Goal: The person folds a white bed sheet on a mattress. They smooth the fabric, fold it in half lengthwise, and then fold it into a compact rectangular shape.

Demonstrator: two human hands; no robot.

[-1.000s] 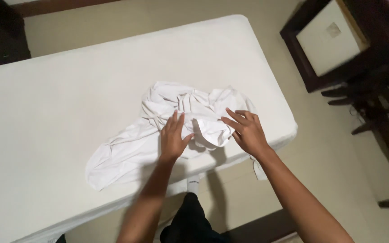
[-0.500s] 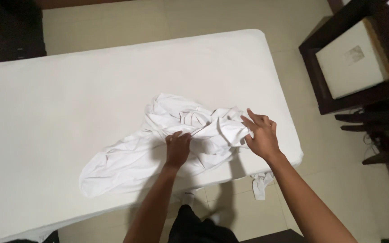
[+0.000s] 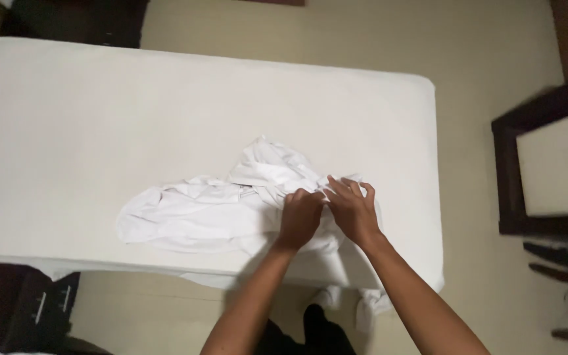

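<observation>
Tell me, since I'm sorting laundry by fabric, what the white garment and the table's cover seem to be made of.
The white garment looks like thin, soft matte cloth, perhaps cotton knit: it crumples into fine wrinkles under both hands. The table's cover looks like smooth, matte white fabric or padding, stretched flat with rounded corners; which, I cannot tell.

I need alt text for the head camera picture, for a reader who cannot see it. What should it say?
Seen from above, a person's left hand and right hand meet side by side on a crumpled white cloth near the front edge of a table with a white cover. Part of the cloth hangs over that edge. Dark wooden furniture stands on the beige floor to the right.
</observation>
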